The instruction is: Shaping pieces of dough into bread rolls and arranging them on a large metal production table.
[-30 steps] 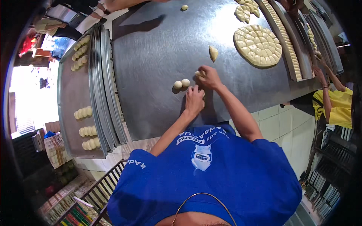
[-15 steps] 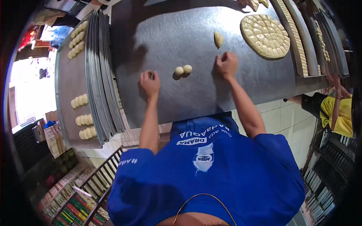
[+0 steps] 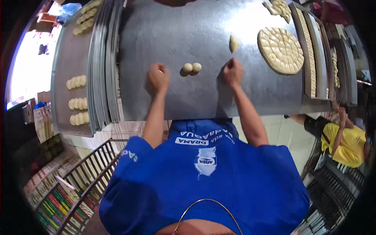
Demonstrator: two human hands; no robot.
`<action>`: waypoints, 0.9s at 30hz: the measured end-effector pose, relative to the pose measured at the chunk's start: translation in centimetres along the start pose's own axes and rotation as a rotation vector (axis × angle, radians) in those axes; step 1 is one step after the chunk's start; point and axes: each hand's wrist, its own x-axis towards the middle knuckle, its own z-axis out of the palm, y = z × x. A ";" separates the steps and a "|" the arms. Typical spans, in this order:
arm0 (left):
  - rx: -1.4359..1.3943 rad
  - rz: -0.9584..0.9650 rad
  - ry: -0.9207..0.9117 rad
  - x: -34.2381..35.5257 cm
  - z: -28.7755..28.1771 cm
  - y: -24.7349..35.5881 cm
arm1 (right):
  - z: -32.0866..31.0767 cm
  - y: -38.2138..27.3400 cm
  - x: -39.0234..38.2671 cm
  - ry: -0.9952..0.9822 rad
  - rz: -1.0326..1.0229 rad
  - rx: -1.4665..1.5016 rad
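Two round dough balls (image 3: pixel 192 67) sit side by side, touching, on the metal worktable between my hands. To their left my left hand (image 3: pixel 159 78) is curled down against the tabletop; a small pale spot shows between its fingers, too little to name. On the other side my right hand (image 3: pixel 233 73) is also curled, knuckles up, and whatever lies beneath its fingers is hidden. Just beyond it lies a small pointed piece of dough (image 3: pixel 234 44). Farther right is a large flat round of dough (image 3: pixel 281 51), scored into many segments.
At the left, a tray (image 3: pixel 64 58) holding rows of dough balls rests beside stacked metal trays (image 3: pixel 102 74). Dough-filled pans (image 3: pixel 309 55) line the table's right end. More dough pieces (image 3: pixel 279 8) lie at the far right. A person in yellow (image 3: pixel 344 143) stands at the right.
The view has shifted. My left hand has come nearer the two dough balls, while my right hand stays curled on the table. The dough balls still touch each other.
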 end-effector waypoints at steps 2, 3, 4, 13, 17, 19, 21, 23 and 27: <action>-0.097 0.181 0.022 -3.1 3.1 -4.0 | 0.5 -2.3 -2.2 -0.156 -0.073 0.144; -0.186 0.352 0.068 -4.4 3.1 -5.6 | -1.1 -3.6 -3.2 -0.249 -0.148 0.168; -0.179 0.409 -0.009 -5.6 2.1 -6.1 | -2.0 -1.5 -4.9 -0.217 -0.185 0.077; -0.378 0.138 0.159 1.6 2.6 -4.1 | -0.4 2.4 2.1 0.008 0.053 -0.119; -0.339 0.193 0.023 -3.1 4.8 -3.2 | 1.2 -1.1 -1.8 -0.117 0.019 0.081; -0.340 0.236 -0.074 -5.4 3.4 -3.3 | -0.8 -2.0 -3.4 -0.194 -0.014 0.103; -0.381 0.407 0.191 -6.8 1.1 -3.4 | -4.3 -3.7 -3.3 -0.182 -0.101 0.102; -0.225 0.368 0.063 -6.6 -1.6 -3.7 | -6.4 -1.2 -3.1 -0.332 -0.027 -0.037; -0.442 0.236 -0.297 -3.0 -1.3 -3.0 | -3.6 -3.9 -0.1 -0.441 0.156 0.365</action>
